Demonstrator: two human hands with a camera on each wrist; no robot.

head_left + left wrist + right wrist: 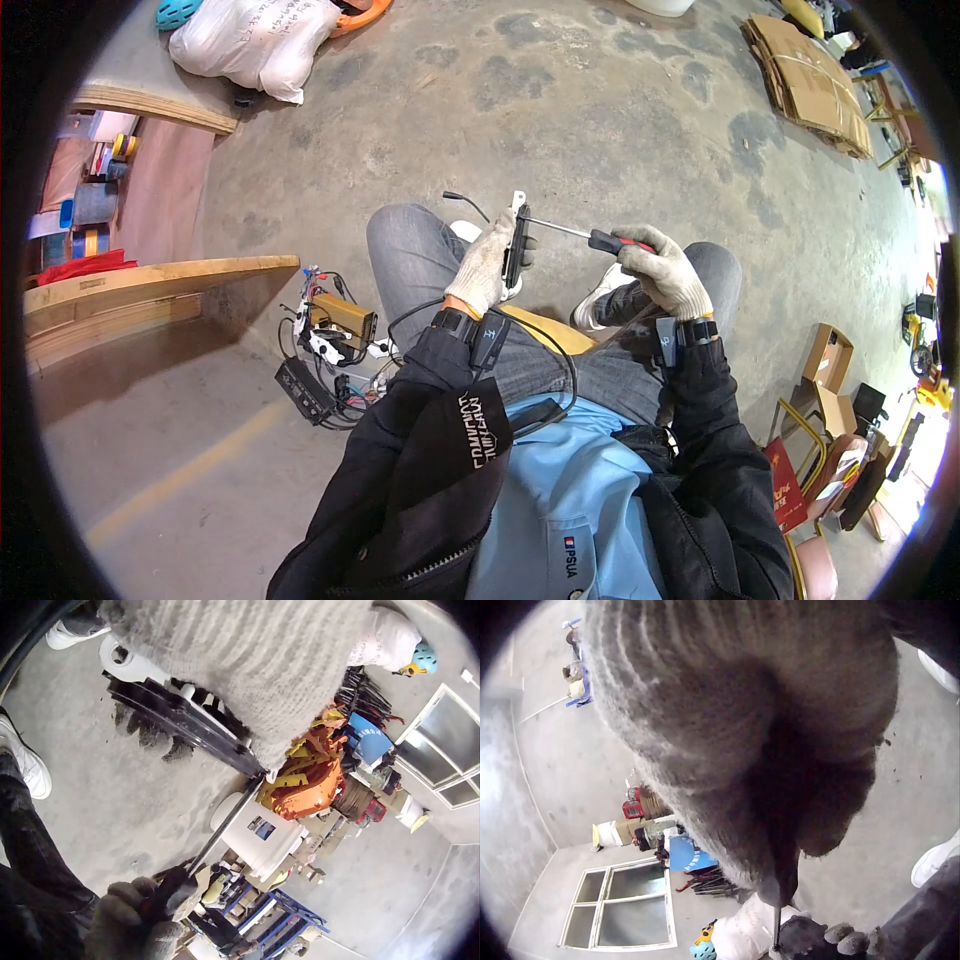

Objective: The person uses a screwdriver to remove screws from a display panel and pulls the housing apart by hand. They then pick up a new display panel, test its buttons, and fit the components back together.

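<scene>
Grey concrete floor (330, 170) spreads below the bent knees. Over it, the left hand (483, 268) grips a black part (516, 250), fingers curled round it, between the knees; the right hand (668, 272) wraps its fingers round a screwdriver (604, 242). Firm left support close to the tip, a straight shaft and even pressure would likely limit slipping; whether the tip is seated, one cannot tell.

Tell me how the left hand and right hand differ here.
The left hand grips a black and white part; the right hand grips a screwdriver. In the head view, the left hand's part stands nearly upright, while the right hand's screwdriver slants sideways. Both hands are gloved.
</scene>
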